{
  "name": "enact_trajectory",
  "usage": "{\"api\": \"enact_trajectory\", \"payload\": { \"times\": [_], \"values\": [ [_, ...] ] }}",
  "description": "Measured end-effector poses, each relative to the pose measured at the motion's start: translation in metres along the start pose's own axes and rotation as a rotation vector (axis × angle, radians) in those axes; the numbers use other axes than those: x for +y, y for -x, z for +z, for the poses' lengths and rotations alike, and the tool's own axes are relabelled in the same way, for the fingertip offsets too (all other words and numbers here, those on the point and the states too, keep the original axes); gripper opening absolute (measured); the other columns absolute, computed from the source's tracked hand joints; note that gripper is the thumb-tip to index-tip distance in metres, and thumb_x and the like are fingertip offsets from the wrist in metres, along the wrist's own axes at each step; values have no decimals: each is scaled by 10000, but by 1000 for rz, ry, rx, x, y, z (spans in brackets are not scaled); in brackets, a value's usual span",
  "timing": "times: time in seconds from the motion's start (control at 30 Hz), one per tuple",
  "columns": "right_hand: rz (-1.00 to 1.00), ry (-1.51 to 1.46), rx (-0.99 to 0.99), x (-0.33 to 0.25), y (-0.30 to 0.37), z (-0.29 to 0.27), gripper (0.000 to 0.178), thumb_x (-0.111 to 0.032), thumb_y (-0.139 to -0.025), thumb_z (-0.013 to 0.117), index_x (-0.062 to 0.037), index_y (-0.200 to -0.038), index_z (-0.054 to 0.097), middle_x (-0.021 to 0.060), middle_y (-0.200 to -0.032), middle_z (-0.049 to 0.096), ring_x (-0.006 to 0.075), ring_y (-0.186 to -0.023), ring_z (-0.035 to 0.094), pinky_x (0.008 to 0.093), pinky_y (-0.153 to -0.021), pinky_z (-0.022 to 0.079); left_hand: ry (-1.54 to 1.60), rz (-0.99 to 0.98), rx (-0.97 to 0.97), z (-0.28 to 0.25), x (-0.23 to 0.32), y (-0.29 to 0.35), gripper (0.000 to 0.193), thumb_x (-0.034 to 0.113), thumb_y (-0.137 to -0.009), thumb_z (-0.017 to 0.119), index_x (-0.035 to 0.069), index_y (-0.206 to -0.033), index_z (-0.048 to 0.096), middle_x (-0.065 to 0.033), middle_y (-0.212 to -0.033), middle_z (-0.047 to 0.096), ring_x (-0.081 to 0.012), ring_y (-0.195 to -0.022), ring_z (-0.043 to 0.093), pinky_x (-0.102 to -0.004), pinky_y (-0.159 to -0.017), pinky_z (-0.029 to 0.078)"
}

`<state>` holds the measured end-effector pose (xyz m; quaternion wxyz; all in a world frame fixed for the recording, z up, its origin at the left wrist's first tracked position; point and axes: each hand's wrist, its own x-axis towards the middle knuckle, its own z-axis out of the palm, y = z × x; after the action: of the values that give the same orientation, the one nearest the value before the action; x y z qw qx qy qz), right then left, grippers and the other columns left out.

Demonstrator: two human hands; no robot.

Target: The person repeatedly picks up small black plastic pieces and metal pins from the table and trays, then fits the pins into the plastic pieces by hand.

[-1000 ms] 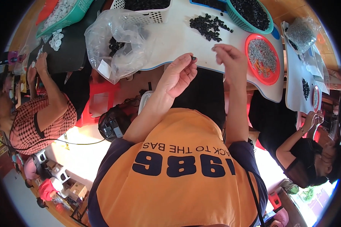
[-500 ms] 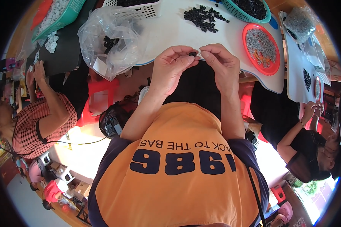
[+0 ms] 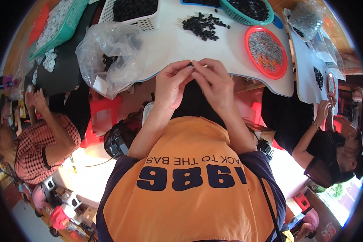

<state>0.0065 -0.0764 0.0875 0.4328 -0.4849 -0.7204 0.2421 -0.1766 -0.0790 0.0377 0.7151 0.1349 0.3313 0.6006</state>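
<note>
Both hands, left hand point(image 3: 171, 82) and right hand point(image 3: 213, 82), pinch one small black part point(image 3: 190, 64) together at the near table point(image 3: 169, 44) edge, while the loose black pile point(image 3: 203, 26) farther off seems mostly unworked.

A white table point(image 3: 173, 44) with a blue edge carries everything. Just beyond the fingertips point(image 3: 189, 67) lies a loose heap of small black parts point(image 3: 203, 26). To their right sits a round red tray point(image 3: 267, 50) of grey bits. Left of them slumps a crumpled clear plastic bag point(image 3: 109, 54); farther off stand a white basket point(image 3: 131, 12) and a teal basket point(image 3: 250, 10) of black parts.
</note>
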Motion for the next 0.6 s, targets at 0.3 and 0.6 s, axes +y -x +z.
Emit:
{"api": "enact_trajectory", "payload": {
  "times": [0.3, 0.6],
  "values": [
    [235, 149, 91, 196, -124, -41, 277, -122, -1156, 810, -49, -1412, 885, 152, -1142, 846, 258, -909, 762, 403, -875, 628, 242, -112, -114, 14, -12, -66, 240, -17, -1176, 764, 28, -1403, 826, -171, -1347, 870, -263, -1191, 874, -373, -1032, 761],
    [112, 599, 77, 384, -225, 3, 219, -138, -1059, 884, -56, -1262, 906, 187, -1320, 789, 437, -1158, 817, 542, -1012, 676, 172, -132, -127, -20, 23, -121, 251, -8, -1177, 763, 37, -1416, 824, -173, -1350, 864, -273, -1178, 874, -393, -1024, 757]
  ]
}}
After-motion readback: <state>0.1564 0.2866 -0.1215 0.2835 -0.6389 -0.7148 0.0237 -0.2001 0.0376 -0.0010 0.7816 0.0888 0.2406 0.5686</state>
